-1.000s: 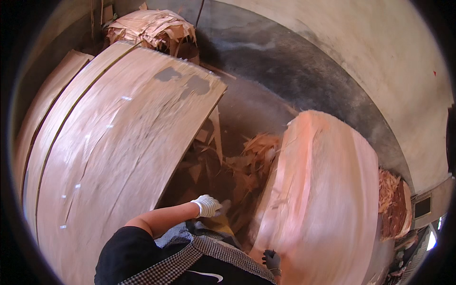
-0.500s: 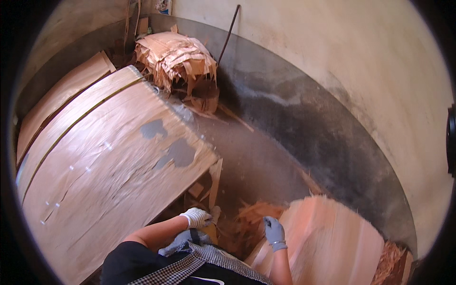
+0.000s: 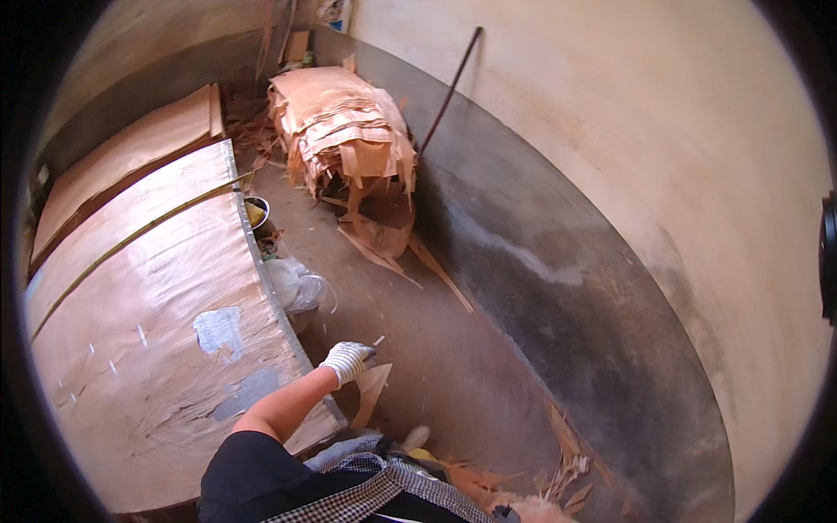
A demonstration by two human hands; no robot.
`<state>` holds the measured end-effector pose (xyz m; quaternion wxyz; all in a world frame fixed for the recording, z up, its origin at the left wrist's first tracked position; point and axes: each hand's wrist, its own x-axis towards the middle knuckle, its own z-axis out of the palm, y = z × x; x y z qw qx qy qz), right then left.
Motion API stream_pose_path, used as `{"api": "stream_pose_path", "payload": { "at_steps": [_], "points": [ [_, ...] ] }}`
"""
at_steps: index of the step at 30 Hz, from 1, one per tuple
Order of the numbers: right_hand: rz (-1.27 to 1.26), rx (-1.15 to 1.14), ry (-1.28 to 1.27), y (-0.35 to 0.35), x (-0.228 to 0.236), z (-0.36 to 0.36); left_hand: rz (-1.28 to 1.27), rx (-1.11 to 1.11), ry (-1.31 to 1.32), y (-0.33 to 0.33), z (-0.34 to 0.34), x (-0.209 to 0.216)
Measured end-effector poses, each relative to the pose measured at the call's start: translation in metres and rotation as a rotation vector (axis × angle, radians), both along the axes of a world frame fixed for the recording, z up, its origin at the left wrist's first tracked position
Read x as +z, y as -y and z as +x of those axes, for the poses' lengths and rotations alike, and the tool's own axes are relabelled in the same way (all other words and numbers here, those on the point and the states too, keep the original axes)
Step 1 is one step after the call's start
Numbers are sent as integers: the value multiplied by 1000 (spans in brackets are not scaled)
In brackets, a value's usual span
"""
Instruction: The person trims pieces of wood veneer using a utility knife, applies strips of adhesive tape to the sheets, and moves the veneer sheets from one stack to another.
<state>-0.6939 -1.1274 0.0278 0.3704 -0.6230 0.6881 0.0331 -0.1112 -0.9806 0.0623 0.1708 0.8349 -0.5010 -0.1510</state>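
Observation:
My left hand (image 3: 349,362), in a white striped glove with grey fingers, reaches past the right edge of a large wood veneer sheet (image 3: 174,279). Its fingers are curled together. A small white strip (image 3: 379,341) shows at the fingertips; whether they grip it cannot be made out. Just beneath the hand a pointed veneer scrap (image 3: 373,392) stands up beside the table edge. Of my right hand, at most a small grey patch of glove (image 3: 504,513) shows at the lower edge, its fingers hidden. Grey patches and small white marks dot the big sheet.
A pile of torn veneer (image 3: 344,122) stands at the back by the wall, with a dark rod (image 3: 451,91) leaning beside it. A plastic bag (image 3: 296,283) and a bowl (image 3: 256,212) sit along the table edge. Splinters (image 3: 567,471) litter the floor at lower right.
My view has swung, and my left hand has reached forward along the sheet's edge. My right hand has dropped almost out of the picture, along with the veneer stack at lower right.

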Motion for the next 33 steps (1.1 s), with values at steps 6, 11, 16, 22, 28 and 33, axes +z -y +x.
{"api": "stream_pose_path", "payload": {
  "at_steps": [6, 11, 16, 22, 28, 33],
  "points": [
    [-56, 388, -99, 197, 5, 131, 33, 355, -42, 40, 36, -18],
    [-326, 1087, 65, 386, 26, 362, -133, 635, -71, 52, 16, -28],
    [-330, 1600, 252, 449, 65, 604, -33, 1018, -273, 64, 7, -27],
    [-250, 1650, 324, 451, 37, 779, -132, 1122, -294, 92, 99, -44],
    [-108, 1620, 201, 468, 2, 807, -106, 857, -146, 141, 268, -21],
    [-180, 1387, 148, 486, -3, 839, -182, 725, -131, 185, 391, -1]
  ]
}}
